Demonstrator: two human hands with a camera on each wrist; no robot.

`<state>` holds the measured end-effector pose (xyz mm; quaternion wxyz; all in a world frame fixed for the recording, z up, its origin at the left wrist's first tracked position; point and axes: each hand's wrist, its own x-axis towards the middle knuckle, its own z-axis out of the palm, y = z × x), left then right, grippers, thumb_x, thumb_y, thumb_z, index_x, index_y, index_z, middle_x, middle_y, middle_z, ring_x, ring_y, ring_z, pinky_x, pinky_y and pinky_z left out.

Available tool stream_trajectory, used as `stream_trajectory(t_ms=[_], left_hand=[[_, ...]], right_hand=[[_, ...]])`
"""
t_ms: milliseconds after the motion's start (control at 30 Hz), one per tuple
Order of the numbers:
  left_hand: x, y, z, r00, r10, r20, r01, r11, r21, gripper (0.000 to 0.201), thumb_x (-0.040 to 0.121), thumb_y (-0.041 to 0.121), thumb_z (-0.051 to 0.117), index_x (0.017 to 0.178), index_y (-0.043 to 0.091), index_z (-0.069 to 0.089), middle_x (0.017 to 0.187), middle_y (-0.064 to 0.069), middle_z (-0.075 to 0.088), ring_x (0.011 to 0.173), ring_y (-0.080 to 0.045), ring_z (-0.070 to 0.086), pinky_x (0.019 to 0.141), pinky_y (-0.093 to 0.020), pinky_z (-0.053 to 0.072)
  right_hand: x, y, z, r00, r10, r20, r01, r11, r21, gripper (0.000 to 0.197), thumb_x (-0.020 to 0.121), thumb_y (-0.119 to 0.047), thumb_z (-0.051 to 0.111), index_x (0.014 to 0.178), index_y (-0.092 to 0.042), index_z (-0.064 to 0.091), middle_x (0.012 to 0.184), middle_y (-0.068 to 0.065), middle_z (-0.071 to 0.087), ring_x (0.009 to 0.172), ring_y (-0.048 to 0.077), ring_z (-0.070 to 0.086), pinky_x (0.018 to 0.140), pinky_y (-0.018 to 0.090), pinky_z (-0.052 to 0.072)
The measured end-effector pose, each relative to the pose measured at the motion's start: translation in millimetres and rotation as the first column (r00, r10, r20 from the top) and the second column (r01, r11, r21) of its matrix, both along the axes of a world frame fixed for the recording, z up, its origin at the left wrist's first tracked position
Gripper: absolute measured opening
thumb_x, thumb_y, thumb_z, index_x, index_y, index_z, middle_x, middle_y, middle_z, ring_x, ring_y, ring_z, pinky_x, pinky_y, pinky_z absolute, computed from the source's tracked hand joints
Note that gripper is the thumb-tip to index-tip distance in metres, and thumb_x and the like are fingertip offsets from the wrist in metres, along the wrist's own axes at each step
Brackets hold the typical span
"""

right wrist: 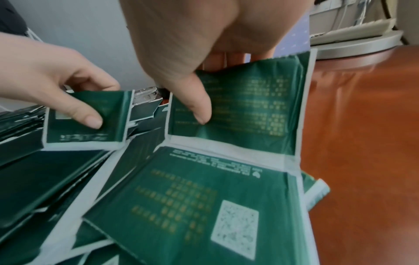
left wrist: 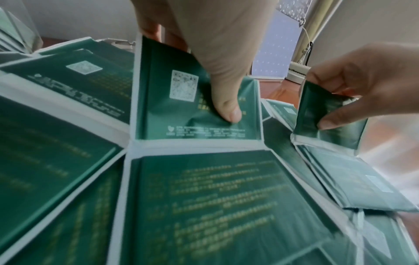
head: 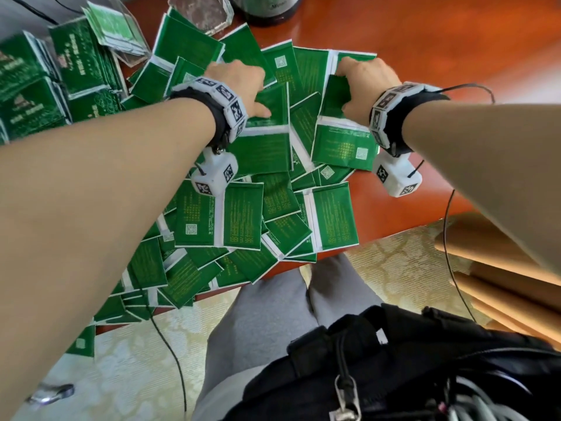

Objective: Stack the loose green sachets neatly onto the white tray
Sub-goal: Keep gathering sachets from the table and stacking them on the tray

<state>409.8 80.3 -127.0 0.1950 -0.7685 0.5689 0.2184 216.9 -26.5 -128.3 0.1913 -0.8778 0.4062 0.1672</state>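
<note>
A big loose heap of green sachets [head: 243, 220] covers the red-brown table [head: 425, 56]. My left hand [head: 239, 83] pinches the raised upper half of a joined pair of sachets [left wrist: 181, 111], thumb on its printed face; the lower half [left wrist: 215, 206] lies flat. My right hand [head: 364, 83] grips another joined pair [right wrist: 249, 107] the same way, thumb in front and fingers behind, at the heap's right edge. Neater stacks of sachets [head: 27, 86] stand at the far left. I cannot make out a white tray under them.
Clear plastic holders [head: 118, 31] stand behind the stacks, and a dark kettle base [head: 264, 7] sits at the table's far edge. Bare table lies right of the heap. Some sachets overhang the near edge [head: 127, 299]. Cables trail from both wrists.
</note>
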Motion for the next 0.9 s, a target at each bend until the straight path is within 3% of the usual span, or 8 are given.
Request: stream_trajectory(t_ms=[67, 133, 267, 367, 467, 567, 667, 900], left_hand=[[0, -3, 4, 0.999, 0.042, -0.02, -0.043, 0.998, -0.051, 0.054, 0.092, 0.055, 0.063, 0.118, 0.008, 0.052, 0.09, -0.013, 0.056, 0.08, -0.033, 0.058, 0.067, -0.041, 0.048], [-1, -3, 7, 0.997, 0.066, -0.046, -0.07, 0.993, -0.096, 0.045, 0.095, 0.05, 0.061, 0.113, 0.01, 0.051, 0.091, -0.012, 0.056, 0.078, -0.033, 0.057, 0.065, -0.041, 0.047], [-16, 8, 7, 0.986, 0.059, -0.158, -0.079, 0.989, -0.125, 0.025, 0.093, 0.027, 0.065, 0.108, 0.013, 0.05, 0.103, -0.01, 0.057, 0.086, -0.03, 0.058, 0.073, -0.045, 0.051], [-36, 25, -6, 0.981, 0.02, -0.195, -0.052, 0.985, -0.163, 0.042, 0.085, 0.017, 0.071, 0.12, 0.013, 0.047, 0.119, -0.007, 0.051, 0.099, -0.024, 0.054, 0.089, -0.044, 0.049], [-50, 40, -26, 0.982, -0.036, -0.184, 0.007, 0.988, -0.155, 0.077, 0.08, 0.019, 0.073, 0.146, 0.011, 0.033, 0.153, -0.009, 0.033, 0.135, -0.027, 0.041, 0.114, -0.049, 0.035], [-55, 49, -42, 0.988, -0.056, -0.145, 0.038, 0.992, -0.123, 0.099, 0.078, 0.024, 0.075, 0.156, 0.011, 0.015, 0.165, -0.011, 0.011, 0.15, -0.029, 0.019, 0.123, -0.049, 0.018], [-60, 51, -48, 0.993, -0.048, -0.107, 0.035, 0.992, -0.123, 0.104, 0.076, 0.021, 0.075, 0.157, 0.013, 0.011, 0.166, -0.01, 0.008, 0.152, -0.028, 0.014, 0.123, -0.05, 0.015], [-74, 50, -59, 1.0, -0.019, -0.017, 0.014, 0.967, -0.255, 0.082, 0.085, -0.002, 0.061, 0.155, 0.007, 0.021, 0.163, -0.013, 0.023, 0.148, -0.03, 0.025, 0.121, -0.05, 0.023]], right_hand=[[3, -1, 5, 1.0, 0.011, 0.016, -0.011, 1.0, -0.001, 0.038, 0.087, -0.004, 0.059, 0.124, -0.009, 0.051, 0.102, 0.021, 0.063, 0.09, 0.039, 0.061, 0.078, 0.049, 0.056], [3, -2, 9, 1.0, 0.013, 0.025, -0.013, 1.0, -0.009, 0.032, 0.091, -0.011, 0.058, 0.123, -0.008, 0.051, 0.103, 0.022, 0.062, 0.089, 0.039, 0.061, 0.078, 0.05, 0.057], [-3, 5, 12, 0.998, 0.068, 0.001, -0.068, 0.995, -0.068, 0.022, 0.096, -0.015, 0.054, 0.116, -0.006, 0.051, 0.089, 0.015, 0.056, 0.076, 0.033, 0.055, 0.066, 0.041, 0.05], [-14, 20, 7, 0.994, 0.1, -0.038, -0.101, 0.994, -0.044, 0.024, 0.092, -0.005, 0.056, 0.114, -0.008, 0.048, 0.082, 0.008, 0.053, 0.068, 0.025, 0.054, 0.06, 0.037, 0.05], [-29, 38, -9, 0.98, 0.176, -0.091, -0.175, 0.984, 0.011, 0.054, 0.085, -0.006, 0.063, 0.134, -0.006, 0.04, 0.11, 0.014, 0.055, 0.098, 0.031, 0.056, 0.082, 0.045, 0.053], [-43, 52, -33, 0.946, 0.269, -0.182, -0.272, 0.962, 0.01, 0.104, 0.075, -0.016, 0.069, 0.157, -0.007, 0.006, 0.163, 0.018, 0.008, 0.15, 0.035, 0.014, 0.121, 0.05, 0.02], [-48, 59, -46, 0.935, 0.271, -0.227, -0.277, 0.961, 0.007, 0.114, 0.075, -0.02, 0.067, 0.157, -0.008, -0.011, 0.164, 0.016, -0.015, 0.152, 0.034, -0.006, 0.123, 0.053, 0.007], [-40, 68, -51, 0.961, 0.191, -0.2, -0.205, 0.978, -0.048, 0.09, 0.089, -0.006, 0.053, 0.157, -0.005, -0.006, 0.165, 0.016, -0.01, 0.152, 0.036, -0.002, 0.121, 0.056, 0.013]])
